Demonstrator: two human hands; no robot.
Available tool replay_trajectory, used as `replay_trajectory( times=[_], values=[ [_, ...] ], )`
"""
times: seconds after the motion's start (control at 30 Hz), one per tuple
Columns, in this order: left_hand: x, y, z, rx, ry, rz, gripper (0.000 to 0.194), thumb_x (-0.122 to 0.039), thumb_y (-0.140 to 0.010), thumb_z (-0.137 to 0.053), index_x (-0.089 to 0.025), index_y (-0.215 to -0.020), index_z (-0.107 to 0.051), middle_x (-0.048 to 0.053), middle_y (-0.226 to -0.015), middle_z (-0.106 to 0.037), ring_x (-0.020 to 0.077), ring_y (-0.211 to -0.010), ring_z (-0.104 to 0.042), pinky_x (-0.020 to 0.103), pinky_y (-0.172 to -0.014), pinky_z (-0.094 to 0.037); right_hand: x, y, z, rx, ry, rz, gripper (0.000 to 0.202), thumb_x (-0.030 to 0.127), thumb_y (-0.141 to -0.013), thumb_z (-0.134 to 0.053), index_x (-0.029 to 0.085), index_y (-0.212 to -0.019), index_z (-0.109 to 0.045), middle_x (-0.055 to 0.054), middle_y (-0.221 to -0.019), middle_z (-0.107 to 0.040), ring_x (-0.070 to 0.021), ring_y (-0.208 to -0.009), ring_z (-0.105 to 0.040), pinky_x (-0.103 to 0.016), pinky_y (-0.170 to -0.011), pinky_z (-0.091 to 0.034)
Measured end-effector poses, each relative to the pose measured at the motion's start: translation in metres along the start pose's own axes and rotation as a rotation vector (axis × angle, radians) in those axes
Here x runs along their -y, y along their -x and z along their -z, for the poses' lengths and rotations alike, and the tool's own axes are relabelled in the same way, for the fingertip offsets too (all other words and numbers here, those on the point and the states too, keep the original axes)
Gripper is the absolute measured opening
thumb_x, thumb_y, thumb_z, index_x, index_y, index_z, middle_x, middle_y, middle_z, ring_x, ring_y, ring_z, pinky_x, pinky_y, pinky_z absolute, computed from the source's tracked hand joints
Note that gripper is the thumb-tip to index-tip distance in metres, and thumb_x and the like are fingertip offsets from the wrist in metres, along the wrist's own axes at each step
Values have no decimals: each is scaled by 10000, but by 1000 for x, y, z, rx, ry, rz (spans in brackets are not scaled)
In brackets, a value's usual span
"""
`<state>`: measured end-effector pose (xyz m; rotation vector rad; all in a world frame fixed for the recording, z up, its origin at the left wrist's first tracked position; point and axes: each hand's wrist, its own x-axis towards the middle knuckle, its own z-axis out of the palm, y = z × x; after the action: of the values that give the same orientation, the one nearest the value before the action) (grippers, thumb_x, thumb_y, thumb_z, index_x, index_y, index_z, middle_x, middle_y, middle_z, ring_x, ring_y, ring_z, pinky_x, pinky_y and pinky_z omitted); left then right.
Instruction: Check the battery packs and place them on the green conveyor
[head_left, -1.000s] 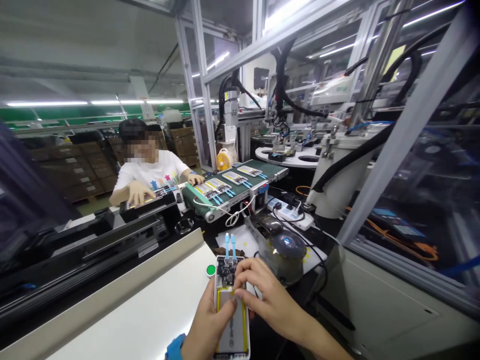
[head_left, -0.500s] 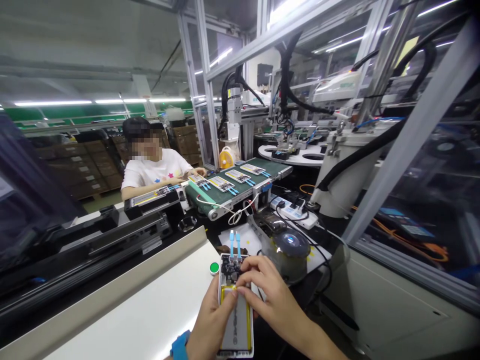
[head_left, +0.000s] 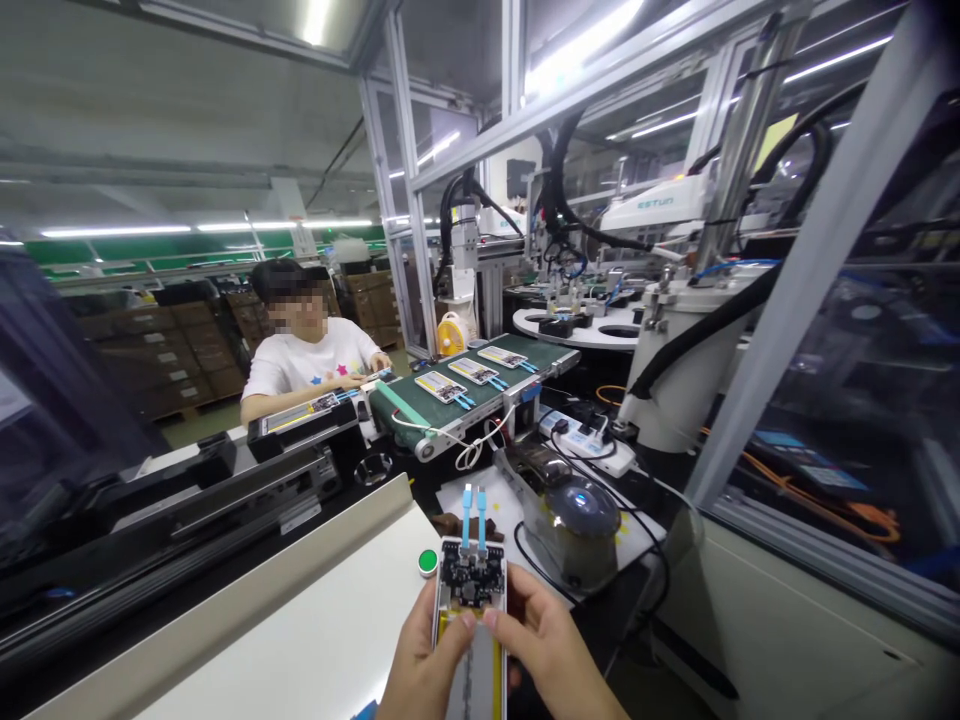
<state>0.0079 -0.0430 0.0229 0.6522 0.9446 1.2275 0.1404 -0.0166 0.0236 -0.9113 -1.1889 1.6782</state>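
An open power bank [head_left: 469,640] is held upright before me, its circuit board [head_left: 471,578] at the top and a silver battery with yellow tape below. Two short blue cables [head_left: 473,515] stick up from the board's far end. My left hand [head_left: 431,645] grips the left side, thumb lying near the seam between board and battery. On the opposite edge, my right hand [head_left: 546,640] closes around the case, its thumb pressing beside the left one. The fingers under the case are mostly hidden.
A green conveyor belt [head_left: 405,408] carries three similar power banks. Beyond it sits a co-worker [head_left: 307,350] in a white shirt. A green button [head_left: 427,562] is beside my left hand, by a white tray [head_left: 300,620]. A tape dispenser [head_left: 570,520] and power strip [head_left: 589,440] lie right.
My right hand has shifted from fingertips over the board's right edge to gripping the power bank's side. The co-worker has taken the nearest power bank off the belt. My view has tilted slightly up.
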Motion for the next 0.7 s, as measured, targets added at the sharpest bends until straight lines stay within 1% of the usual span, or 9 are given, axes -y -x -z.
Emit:
replay_trajectory(
  times=[0.13, 0.23, 0.37, 0.5, 0.53, 0.6, 0.67, 0.7],
  values=[
    [3, -3, 2, 9, 11, -1, 445, -391, -688, -781, -194, -1020, -558, 40, -805, -729, 248, -673, -713, 334, -639, -547, -10, -4, 1, -6, -20, 42, 496, 447, -744, -705, 172, -1139, -585, -34, -844, -661, -77, -565, -493, -144, -384, -353],
    [4, -4, 3, 3, 5, -4, 454, -391, -682, -786, -200, -1021, -552, 32, -796, -728, 245, -665, -713, 331, -638, -547, -13, -4, 1, 3, -38, 52, 511, 449, -753, -700, 171, -1164, -578, -29, -830, -652, -71, -553, -483, -143, -385, -354],
    [1, -3, 2, 32, -17, 31, 483, -408, -700, -768, -195, -1055, -520, 39, -753, -730, 256, -633, -713, 336, -612, -542, -6, 2, 2, 38, -55, 35, 519, 462, -756, -703, 179, -1170, -572, -38, -884, -662, -76, -584, -506, -149, -423, -375],
    [1, -2, 2, 113, -13, 85, 494, -422, -759, -706, -185, -1117, -461, 83, -755, -745, 272, -621, -711, 368, -607, -546, 6, 6, 7, 119, -104, -13, 490, 507, -801, -641, 183, -1165, -592, -36, -848, -664, -88, -577, -525, -186, -470, -411],
    [2, -2, 3, 131, -11, 80, 510, -425, -759, -706, -182, -1129, -452, 93, -762, -748, 273, -627, -712, 368, -606, -546, 9, 6, 9, 108, -112, -16, 486, 527, -818, -609, 188, -1166, -599, -41, -853, -669, -99, -586, -538, -198, -478, -423],
    [5, -3, 6, 165, -13, 51, 568, -439, -729, -737, -178, -1145, -449, 96, -755, -749, 279, -621, -711, 369, -594, -544, 11, 6, 13, 31, -91, -10, 493, 570, -818, -578, 196, -1133, -633, -56, -875, -687, -141, -649, -588, -236, -519, -469],
    [6, -8, 9, 199, -26, 31, 645, -466, -656, -796, -183, -1143, -482, 90, -740, -744, 304, -635, -713, 391, -597, -548, 6, 4, 16, -66, -33, 9, 514, 619, -759, -610, 205, -1054, -683, -66, -868, -709, -202, -739, -636, -302, -609, -524],
    [3, -13, 10, 211, -33, 33, 675, -480, -614, -823, -193, -1138, -509, 92, -758, -745, 322, -673, -714, 408, -617, -553, 1, 2, 17, -105, 4, 22, 519, 643, -714, -636, 216, -1000, -709, -68, -847, -720, -234, -775, -654, -340, -661, -540]
  ],
)
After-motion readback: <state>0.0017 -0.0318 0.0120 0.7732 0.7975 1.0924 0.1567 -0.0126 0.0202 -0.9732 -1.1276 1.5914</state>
